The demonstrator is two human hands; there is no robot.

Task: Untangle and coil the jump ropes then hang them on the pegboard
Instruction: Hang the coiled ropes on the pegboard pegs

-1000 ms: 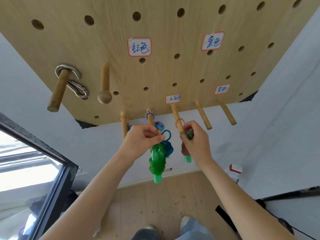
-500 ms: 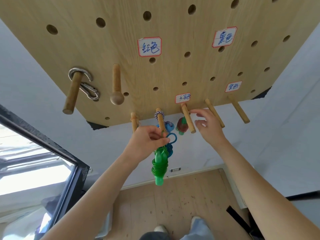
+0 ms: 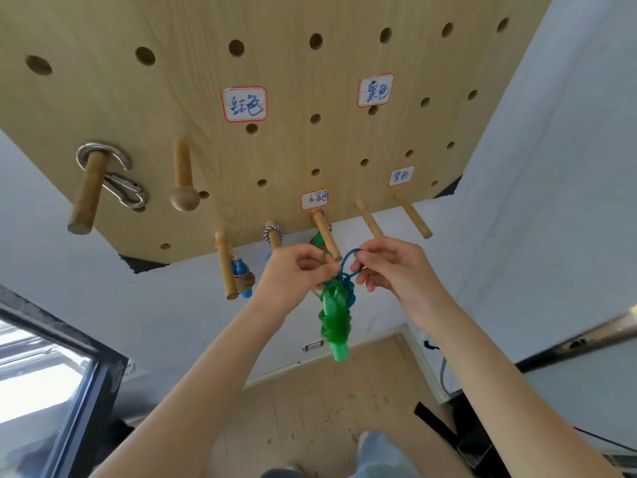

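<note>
A coiled green jump rope (image 3: pixel 335 319) hangs below my hands, its handle pointing down. My left hand (image 3: pixel 293 274) pinches the top of this bundle. My right hand (image 3: pixel 393 267) pinches a blue loop (image 3: pixel 350 262) that sticks up from the bundle, just below the tip of a wooden peg (image 3: pixel 325 234). A green and red bundle (image 3: pixel 317 239) hangs on that peg close to the wooden pegboard (image 3: pixel 206 98). Another coiled rope with blue handles (image 3: pixel 243 276) hangs on a peg further left.
Two bare pegs (image 3: pixel 370 220) (image 3: pixel 413 215) stick out to the right of my hands. Further left are a peg with a knob (image 3: pixel 182 174) and a peg carrying metal carabiners (image 3: pixel 117 181). A window (image 3: pixel 41 374) lies at lower left, wooden floor below.
My right hand came down from the peg and took hold of the blue loop on the bundle. My left hand has kept its hold on the green rope.
</note>
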